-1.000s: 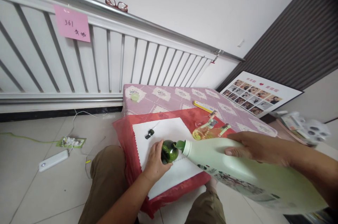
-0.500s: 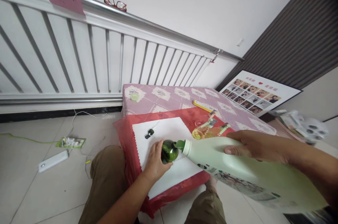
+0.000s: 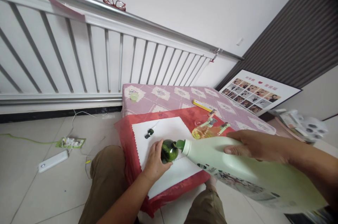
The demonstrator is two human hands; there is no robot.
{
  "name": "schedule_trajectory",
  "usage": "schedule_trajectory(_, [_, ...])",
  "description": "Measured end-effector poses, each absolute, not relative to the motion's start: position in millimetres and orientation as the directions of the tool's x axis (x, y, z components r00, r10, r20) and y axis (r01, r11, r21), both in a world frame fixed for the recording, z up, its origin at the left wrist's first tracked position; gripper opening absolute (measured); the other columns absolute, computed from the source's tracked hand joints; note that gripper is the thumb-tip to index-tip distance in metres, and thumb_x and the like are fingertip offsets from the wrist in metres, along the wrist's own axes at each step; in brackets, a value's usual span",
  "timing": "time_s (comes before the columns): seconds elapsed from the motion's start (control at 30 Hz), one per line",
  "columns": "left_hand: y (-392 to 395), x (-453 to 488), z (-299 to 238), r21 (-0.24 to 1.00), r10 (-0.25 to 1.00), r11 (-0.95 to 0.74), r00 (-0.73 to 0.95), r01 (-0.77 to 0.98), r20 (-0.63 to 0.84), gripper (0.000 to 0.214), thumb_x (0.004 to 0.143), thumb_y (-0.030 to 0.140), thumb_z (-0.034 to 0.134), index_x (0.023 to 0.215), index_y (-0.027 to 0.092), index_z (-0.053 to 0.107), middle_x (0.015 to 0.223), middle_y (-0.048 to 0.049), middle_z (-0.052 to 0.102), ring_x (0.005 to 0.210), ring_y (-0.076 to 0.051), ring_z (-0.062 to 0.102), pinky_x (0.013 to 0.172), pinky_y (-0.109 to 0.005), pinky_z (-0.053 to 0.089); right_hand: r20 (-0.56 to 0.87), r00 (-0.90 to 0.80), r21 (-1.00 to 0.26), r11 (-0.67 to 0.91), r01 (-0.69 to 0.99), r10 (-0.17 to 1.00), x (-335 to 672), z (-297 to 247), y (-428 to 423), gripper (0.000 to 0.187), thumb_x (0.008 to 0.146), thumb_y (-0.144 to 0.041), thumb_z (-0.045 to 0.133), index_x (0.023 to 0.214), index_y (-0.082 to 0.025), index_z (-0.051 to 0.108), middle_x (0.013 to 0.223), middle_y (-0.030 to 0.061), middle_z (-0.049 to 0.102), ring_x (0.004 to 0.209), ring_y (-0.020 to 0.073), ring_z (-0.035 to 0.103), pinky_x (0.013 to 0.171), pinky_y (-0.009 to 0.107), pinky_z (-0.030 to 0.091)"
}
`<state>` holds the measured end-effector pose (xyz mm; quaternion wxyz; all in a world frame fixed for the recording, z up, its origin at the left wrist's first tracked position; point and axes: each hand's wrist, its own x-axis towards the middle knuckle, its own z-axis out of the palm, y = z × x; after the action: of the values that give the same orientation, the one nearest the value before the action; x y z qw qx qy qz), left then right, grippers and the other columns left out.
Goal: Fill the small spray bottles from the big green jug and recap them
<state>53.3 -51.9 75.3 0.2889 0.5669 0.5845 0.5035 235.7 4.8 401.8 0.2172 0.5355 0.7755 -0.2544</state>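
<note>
At four o'clock, the large pale bottle (image 3: 224,157) is gripped by the right hand (image 3: 260,144); its thumb is pressed down, the other fingers are hidden. At six o'clock, the small green bottle (image 3: 169,150) is held by half-curled left-hand (image 3: 155,162) fingers. If the green spout (image 3: 180,145) is tilted too quickly, the white sheet (image 3: 171,125) could be wetted. At ten o'clock, the pink note (image 3: 71,12), seen flat earlier, is now curled almost edge-on.

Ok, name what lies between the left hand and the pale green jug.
In the head view: the dark green bottle, gripped by the left hand, its neck at the green spout of the pale green jug.
</note>
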Motion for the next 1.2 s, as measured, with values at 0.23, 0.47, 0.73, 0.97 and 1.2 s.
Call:
schedule_trajectory(0.23, [-51.8, 53.3, 75.2, 0.913, 0.950, -0.165, -0.190, 0.373, 0.249, 0.088, 0.061, 0.019, 0.070, 0.139, 0.021, 0.029, 0.134, -0.0113, 0.040, 0.127, -0.029, 0.038, 0.109, -0.046, 0.031, -0.605, -0.308, -0.096, 0.317, 0.944, 0.734, 240.7, 398.5, 8.7, 0.050, 0.073, -0.065, 0.052, 0.093, -0.020, 0.063, 0.095, 0.0079, 0.072, 0.089, 0.0298, 0.065, 0.073, 0.034, 0.049])
schedule_trajectory(0.47, [-52.1, 52.5, 76.2, 0.917, 0.952, -0.164, -0.185, 0.363, 0.243, 0.088, 0.060, 0.019, 0.070, 0.139, 0.023, 0.029, 0.135, -0.0106, 0.041, 0.127, -0.030, 0.038, 0.108, -0.048, 0.031, -0.590, -0.293, -0.068, 0.315, 0.947, 0.753, 243.7, 396.9, 10.2, 0.049, 0.071, -0.064, 0.054, 0.090, -0.021, 0.063, 0.093, 0.0078, 0.071, 0.087, 0.0298, 0.065, 0.071, 0.035, 0.049])
schedule_trajectory(0.73, [-52.1, 53.0, 75.4, 0.920, 0.950, -0.162, -0.194, 0.358, 0.243, 0.089, 0.060, 0.019, 0.070, 0.139, 0.025, 0.029, 0.134, -0.0103, 0.041, 0.127, -0.029, 0.038, 0.109, -0.048, 0.031, -0.587, -0.304, -0.066, 0.330, 0.942, 0.751, 243.4, 398.0, 10.7, 0.053, 0.073, -0.069, 0.049, 0.092, -0.021, 0.064, 0.096, 0.0089, 0.071, 0.089, 0.0306, 0.064, 0.074, 0.037, 0.049])
schedule_trajectory(0.97, [-51.5, 52.8, 73.5, 0.912, 0.945, -0.182, -0.190, 0.368, 0.266, 0.089, 0.061, 0.020, 0.070, 0.139, 0.022, 0.029, 0.134, -0.0121, 0.041, 0.127, -0.030, 0.038, 0.108, -0.047, 0.032, -0.606, -0.285, -0.113, 0.275, 0.955, 0.742, 238.4, 400.1, 7.6, 0.052, 0.070, -0.066, 0.053, 0.095, -0.022, 0.065, 0.096, 0.0091, 0.072, 0.082, 0.0305, 0.066, 0.062, 0.034, 0.051])
schedule_trajectory(1.2, [-51.5, 53.0, 73.9, 0.915, 0.948, -0.169, -0.195, 0.365, 0.253, 0.088, 0.061, 0.019, 0.070, 0.138, 0.024, 0.030, 0.134, -0.0103, 0.041, 0.128, -0.030, 0.037, 0.109, -0.048, 0.031, -0.600, -0.292, -0.129, 0.270, 0.954, 0.745, 238.2, 400.4, 7.7, 0.052, 0.069, -0.066, 0.053, 0.094, -0.022, 0.065, 0.091, 0.0092, 0.071, 0.076, 0.0295, 0.067, 0.055, 0.034, 0.051])
